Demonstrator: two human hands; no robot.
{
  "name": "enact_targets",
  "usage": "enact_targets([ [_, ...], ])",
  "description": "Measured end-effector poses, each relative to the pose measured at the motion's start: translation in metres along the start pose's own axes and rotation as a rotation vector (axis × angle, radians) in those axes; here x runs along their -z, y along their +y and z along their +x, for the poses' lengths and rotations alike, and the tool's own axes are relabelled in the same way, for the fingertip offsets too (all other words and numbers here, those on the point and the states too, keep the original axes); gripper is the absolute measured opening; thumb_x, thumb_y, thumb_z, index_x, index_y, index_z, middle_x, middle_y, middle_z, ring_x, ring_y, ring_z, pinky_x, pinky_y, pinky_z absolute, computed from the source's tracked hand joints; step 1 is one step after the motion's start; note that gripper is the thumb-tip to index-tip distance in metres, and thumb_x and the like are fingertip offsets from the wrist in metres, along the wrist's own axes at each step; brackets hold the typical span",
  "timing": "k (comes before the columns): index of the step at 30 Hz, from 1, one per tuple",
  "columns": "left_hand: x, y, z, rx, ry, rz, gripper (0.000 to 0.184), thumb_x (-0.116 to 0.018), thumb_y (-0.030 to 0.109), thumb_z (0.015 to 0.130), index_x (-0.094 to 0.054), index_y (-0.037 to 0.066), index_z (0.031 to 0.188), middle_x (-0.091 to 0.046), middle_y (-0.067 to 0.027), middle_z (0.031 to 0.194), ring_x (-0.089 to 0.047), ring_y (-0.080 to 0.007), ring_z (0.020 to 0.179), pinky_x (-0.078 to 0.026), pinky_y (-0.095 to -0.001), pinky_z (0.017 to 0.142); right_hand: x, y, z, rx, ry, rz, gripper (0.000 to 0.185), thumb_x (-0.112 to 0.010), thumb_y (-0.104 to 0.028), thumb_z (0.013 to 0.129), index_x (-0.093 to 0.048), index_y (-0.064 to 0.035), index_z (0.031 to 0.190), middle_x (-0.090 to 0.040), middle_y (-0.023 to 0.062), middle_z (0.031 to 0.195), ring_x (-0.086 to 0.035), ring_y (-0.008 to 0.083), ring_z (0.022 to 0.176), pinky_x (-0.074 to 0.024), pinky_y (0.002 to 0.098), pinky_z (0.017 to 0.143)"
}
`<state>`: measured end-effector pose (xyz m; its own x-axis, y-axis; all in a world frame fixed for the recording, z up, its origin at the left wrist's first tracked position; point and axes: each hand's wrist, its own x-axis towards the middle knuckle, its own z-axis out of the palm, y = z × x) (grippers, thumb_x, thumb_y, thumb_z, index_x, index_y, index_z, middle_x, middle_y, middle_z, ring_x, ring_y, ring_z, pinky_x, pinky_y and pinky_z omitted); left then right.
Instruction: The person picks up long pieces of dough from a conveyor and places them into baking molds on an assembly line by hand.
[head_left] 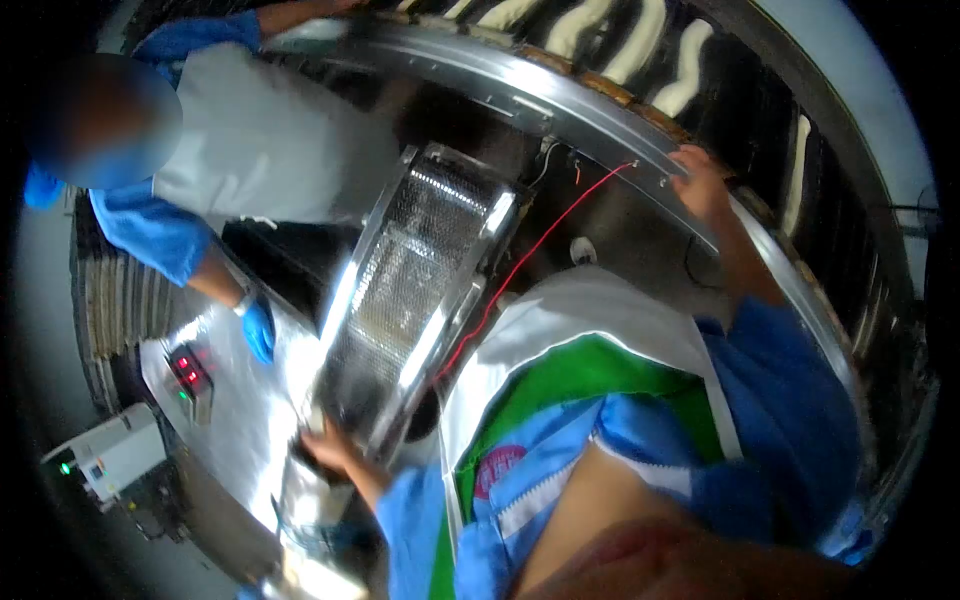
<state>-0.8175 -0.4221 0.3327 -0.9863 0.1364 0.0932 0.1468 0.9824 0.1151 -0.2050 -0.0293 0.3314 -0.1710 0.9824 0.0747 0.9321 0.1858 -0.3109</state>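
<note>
Steel, smooth and shiny, forms the broad curved rim [540,80] where our right hand [703,190] rests half-curled fingers; we cannot tell whether they clasp it. Our left hand [333,447] lies by the lower end of the mesh conveyor [390,280], its fingers bent, its hold unclear to us. Fine silvery texture covers that sloping belt, set between straight metal rails left of our apron [590,310]. Beyond the rim, long dark troughs [738,85] hold pale, soft-looking wavy strips [685,70]. A thin red cord [530,250] runs beside the conveyor. Across it, a co-worker's blue-gloved hand [258,332] hangs over a glossy metal table [240,430].
</note>
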Motion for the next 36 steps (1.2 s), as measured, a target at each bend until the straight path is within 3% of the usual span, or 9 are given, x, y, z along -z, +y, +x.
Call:
enact_targets([
  [9, 0.195, 0.125, -0.043, 0.086, 0.313, -0.969, 0.066, -0.062, 0.04, 0.077, -0.038, 0.0, 0.124, -0.046, -0.0253, 0.117, -0.053, -0.0377, 0.101, -0.051, -0.0485, 0.08, 0.0, -0.071, 0.039, 0.375, -0.346, 0.552, 0.041, -0.067, -0.01, 0.072, -0.053, -0.0056, 0.11, -0.049, 0.0127, 0.115, -0.05, 0.0264, 0.107, -0.0423, 0.0348, 0.09],
  [11, 0.236, 0.194, -0.101, -0.533, 0.513, -0.197, 0.049, -0.059, 0.02, 0.076, -0.045, -0.003, 0.117, -0.051, -0.0232, 0.109, -0.053, -0.0332, 0.101, -0.047, -0.041, 0.088, 0.011, -0.102, 0.051, 0.57, -0.38, 0.693, 0.046, -0.066, -0.013, 0.076, -0.048, -0.0064, 0.118, -0.05, 0.0133, 0.115, -0.055, 0.0253, 0.099, -0.0462, 0.0351, 0.084],
  [13, 0.241, 0.24, -0.125, -0.148, 0.069, -1.669, 0.043, -0.048, 0.022, 0.081, -0.047, -0.008, 0.112, -0.052, -0.0212, 0.112, -0.052, -0.0272, 0.105, -0.043, -0.0399, 0.092, 0.027, -0.136, 0.059, 0.185, -0.879, 1.067, 0.057, -0.06, -0.031, 0.083, -0.034, -0.0102, 0.129, -0.051, 0.0158, 0.114, -0.059, 0.0259, 0.089, -0.0499, 0.0368, 0.077],
  [15, 0.238, 0.282, -0.121, -0.056, -0.209, -2.175, 0.046, -0.053, 0.02, 0.074, -0.048, -0.009, 0.109, -0.053, -0.0211, 0.11, -0.051, -0.0277, 0.106, -0.037, -0.0411, 0.096, 0.043, -0.164, 0.067, -0.045, -1.206, 1.495, 0.07, -0.049, -0.051, 0.084, -0.021, -0.0121, 0.135, -0.051, 0.0185, 0.113, -0.061, 0.0278, 0.084, -0.0512, 0.0407, 0.073],
  [17, 0.233, 0.326, -0.165, -0.663, -0.631, -2.064, 0.057, -0.061, 0.026, 0.068, -0.045, -0.006, 0.113, -0.051, -0.0204, 0.111, -0.05, -0.0303, 0.105, -0.036, -0.0428, 0.096, 0.059, -0.16, 0.076, -0.253, -1.263, 1.891, 0.077, -0.041, -0.061, 0.082, -0.018, -0.0105, 0.136, -0.049, 0.0207, 0.114, -0.06, 0.0282, 0.088, -0.0501, 0.0429, 0.074],
  [20, 0.225, 0.398, -0.214, -1.111, -1.239, -1.919, 0.059, -0.068, 0.025, 0.068, -0.041, 0.004, 0.115, -0.049, -0.019, 0.105, -0.048, -0.0333, 0.105, -0.043, -0.0437, 0.088, 0.115, -0.127, 0.102, -0.13, -0.679, 2.254, 0.069, -0.039, -0.058, 0.085, -0.031, -0.0071, 0.131, -0.049, 0.0174, 0.118, -0.051, 0.0318, 0.107, -0.0413, 0.0477, 0.088],
  [24, 0.188, 0.445, -0.264, -1.296, -1.416, -1.436, 0.054, -0.07, 0.021, 0.067, -0.041, 0.005, 0.109, -0.049, -0.0143, 0.11, -0.053, -0.0264, 0.096, -0.047, -0.0359, 0.082, 0.129, -0.043, 0.117, -0.33, -0.113, 2.136, 0.043, -0.059, -0.024, 0.08, -0.048, -0.0021, 0.115, -0.054, 0.0157, 0.114, -0.054, 0.0282, 0.106, -0.0403, 0.045, 0.093],
  [29, 0.14, 0.511, -0.362, -1.618, -1.405, -1.148, 0.038, -0.069, 0.001, 0.064, -0.051, 0.005, 0.097, -0.055, -0.0064, 0.098, -0.054, -0.0148, 0.092, -0.046, -0.0275, 0.076, 0.141, 0.069, 0.12, -0.367, -0.004, 1.376, 0.051, -0.067, -0.029, 0.075, -0.047, 0.0024, 0.11, -0.057, 0.0141, 0.098, -0.057, 0.0245, 0.095, -0.0492, 0.0378, 0.077],
  [36, 0.085, 0.539, -0.418, -2.029, -0.83, -0.577, 0.059, -0.073, 0.007, 0.064, -0.049, 0.006, 0.117, -0.049, -0.0155, 0.119, -0.048, -0.0341, 0.108, -0.042, -0.038, 0.09, 0.108, 0.164, 0.146, -0.294, 0.251, 0.004, 0.047, -0.06, -0.019, 0.077, -0.045, -0.0014, 0.119, -0.054, 0.0239, 0.105, -0.054, 0.0375, 0.099, -0.0455, 0.0429, 0.084],
])
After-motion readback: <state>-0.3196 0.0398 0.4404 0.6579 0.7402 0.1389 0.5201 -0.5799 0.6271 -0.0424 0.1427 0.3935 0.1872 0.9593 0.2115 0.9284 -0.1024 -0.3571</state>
